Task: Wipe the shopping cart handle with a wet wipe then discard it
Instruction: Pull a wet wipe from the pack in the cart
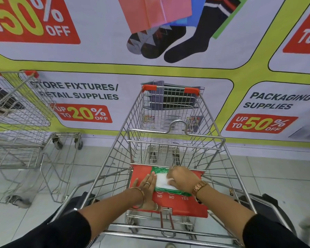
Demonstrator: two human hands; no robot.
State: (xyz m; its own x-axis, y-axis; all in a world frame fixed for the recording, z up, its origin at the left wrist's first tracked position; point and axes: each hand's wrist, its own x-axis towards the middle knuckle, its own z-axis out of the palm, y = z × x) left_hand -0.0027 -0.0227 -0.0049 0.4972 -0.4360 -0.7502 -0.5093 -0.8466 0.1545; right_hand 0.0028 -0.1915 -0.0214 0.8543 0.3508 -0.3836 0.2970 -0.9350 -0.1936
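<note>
Left hand [147, 187] flat, fingers spread, pressing the green wet wipe pack [166, 182] onto the red child-seat flap [141, 171], right hand [182, 177] pinching a white wipe [161, 180] at the pack's opening, wire shopping cart [168, 122] beyond, second cart [18, 111] left, sale banner [186, 42] on the wall behind.

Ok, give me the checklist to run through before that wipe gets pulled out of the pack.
1. Wipe pack resting on the red seat flap: ok.
2. Left hand flat, steadying the pack's edge: ok.
3. Right hand fingers on the white wipe at the opening: ok.
4. Wipe pinched firmly: cannot tell.
5. Wipe free of the pack: not ok.
6. Bin in view for discarding: not ok.
</note>
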